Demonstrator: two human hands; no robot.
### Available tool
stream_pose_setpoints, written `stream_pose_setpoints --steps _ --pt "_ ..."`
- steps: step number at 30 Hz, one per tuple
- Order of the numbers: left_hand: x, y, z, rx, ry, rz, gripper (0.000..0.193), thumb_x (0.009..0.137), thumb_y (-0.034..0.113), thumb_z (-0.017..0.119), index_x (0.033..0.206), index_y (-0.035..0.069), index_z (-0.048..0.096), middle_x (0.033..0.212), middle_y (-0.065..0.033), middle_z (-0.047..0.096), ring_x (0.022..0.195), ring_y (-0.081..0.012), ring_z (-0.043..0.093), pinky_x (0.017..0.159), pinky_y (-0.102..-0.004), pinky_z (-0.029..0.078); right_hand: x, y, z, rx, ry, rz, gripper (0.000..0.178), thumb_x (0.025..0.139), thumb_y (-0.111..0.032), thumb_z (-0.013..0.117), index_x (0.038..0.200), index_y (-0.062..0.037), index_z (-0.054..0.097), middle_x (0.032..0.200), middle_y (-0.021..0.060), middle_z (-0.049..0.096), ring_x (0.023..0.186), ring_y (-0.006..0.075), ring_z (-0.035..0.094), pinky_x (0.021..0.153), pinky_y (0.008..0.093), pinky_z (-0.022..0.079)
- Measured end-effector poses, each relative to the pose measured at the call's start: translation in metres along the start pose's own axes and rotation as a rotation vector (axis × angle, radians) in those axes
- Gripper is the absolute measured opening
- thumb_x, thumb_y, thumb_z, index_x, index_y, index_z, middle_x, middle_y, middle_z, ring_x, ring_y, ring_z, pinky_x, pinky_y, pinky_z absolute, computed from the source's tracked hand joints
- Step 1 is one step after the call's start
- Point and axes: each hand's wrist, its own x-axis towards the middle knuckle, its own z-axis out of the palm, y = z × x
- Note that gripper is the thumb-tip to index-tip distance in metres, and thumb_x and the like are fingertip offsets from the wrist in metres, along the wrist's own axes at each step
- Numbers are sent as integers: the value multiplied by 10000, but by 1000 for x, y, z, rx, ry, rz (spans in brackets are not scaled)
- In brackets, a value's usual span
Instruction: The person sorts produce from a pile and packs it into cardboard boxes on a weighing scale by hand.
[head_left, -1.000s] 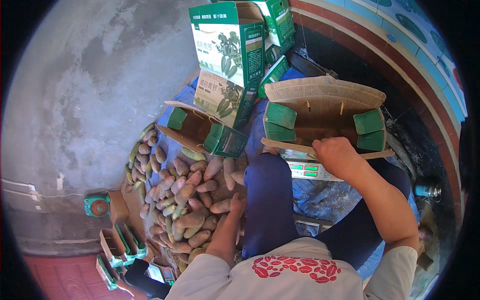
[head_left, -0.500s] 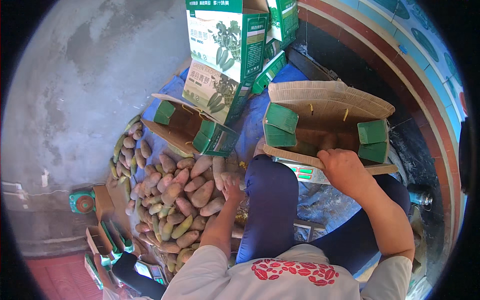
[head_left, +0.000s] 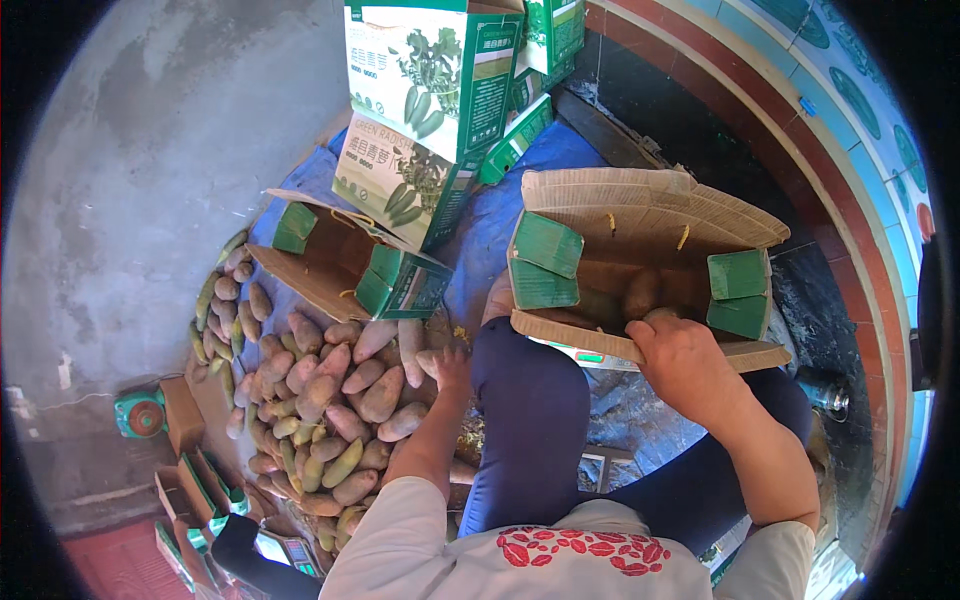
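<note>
A heap of long brownish-pink and green root vegetables (head_left: 320, 400) lies on the ground at my left. My left hand (head_left: 447, 366) rests on the right edge of the heap, fingers spread over one vegetable; whether it grips anything I cannot tell. My right hand (head_left: 685, 362) reaches over the near wall of an open cardboard box (head_left: 640, 205) with green flaps, fingers curled inside. Several vegetables (head_left: 640, 295) lie in that box. My blue-trousered knee (head_left: 525, 400) sits between the hands.
A second open box (head_left: 335, 265) lies left of the first. Tall green-and-white printed cartons (head_left: 430, 80) stand behind. A blue tarp (head_left: 490, 240) covers the ground. Flat folded boxes (head_left: 195, 490) and a small green tape dispenser (head_left: 140, 412) sit at lower left. A tiled wall curves along the right.
The view has shifted slightly. My left hand has moved from the lower heap up to its right edge. My right hand has stayed at the box's near wall.
</note>
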Motion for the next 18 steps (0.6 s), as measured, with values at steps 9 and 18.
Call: stream_pose_setpoints --steps 9,18 --pt "-16 -3 -25 55 -60 -10 500 755 270 637 1223 172 492 1208 -96 474 1173 -335 444 957 -483 376 2 -2 0 91 -71 40 222 724 -52 582 942 -14 563 742 137 573 731 294 597 671 389 482" --pt "-58 -43 23 -836 -26 -494 871 618 460 760 1301 79 376 1210 -214 523 1092 -339 537 896 -412 453 -4 1 5 49 -14 19 140 737 -62 550 874 -37 553 725 119 582 729 274 608 663 371 488"
